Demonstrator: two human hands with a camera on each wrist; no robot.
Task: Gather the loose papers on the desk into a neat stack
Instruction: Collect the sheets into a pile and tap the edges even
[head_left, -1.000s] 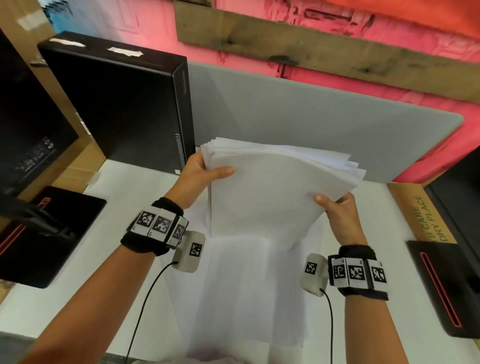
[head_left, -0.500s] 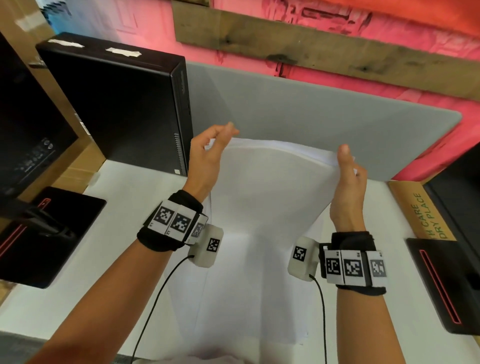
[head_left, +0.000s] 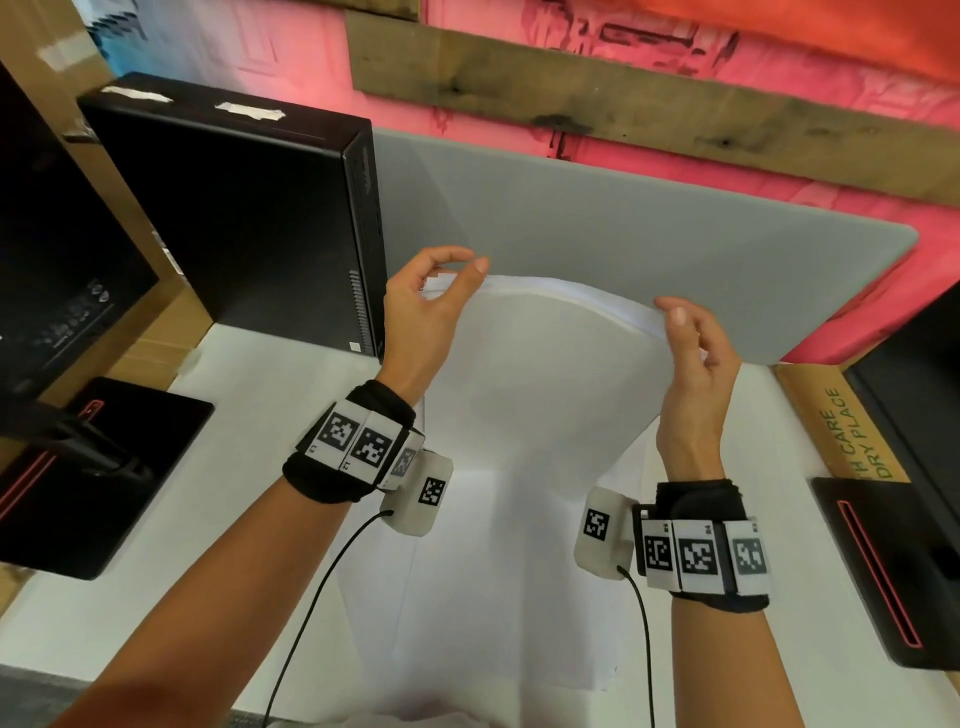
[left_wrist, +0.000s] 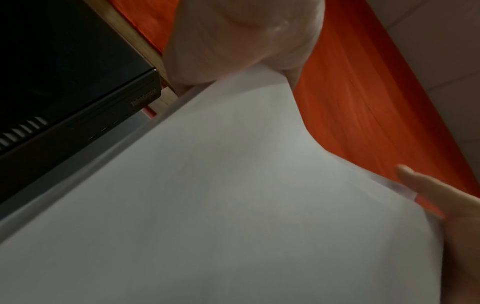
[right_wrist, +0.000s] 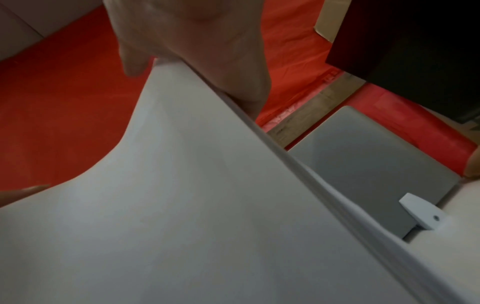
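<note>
Showing divider bracket (right_wrist: 420, 211), right wrist only

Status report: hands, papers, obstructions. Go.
Left hand and right hand each grip a top corner of the paper stack, upright on the desk. Black computer tower close on the left, not touching.

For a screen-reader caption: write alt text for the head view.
Two hands, the left hand and right hand, hold a stack of white papers upright by its top corners on a white desk. A black computer case stands to the left, a grey divider panel behind.
</note>
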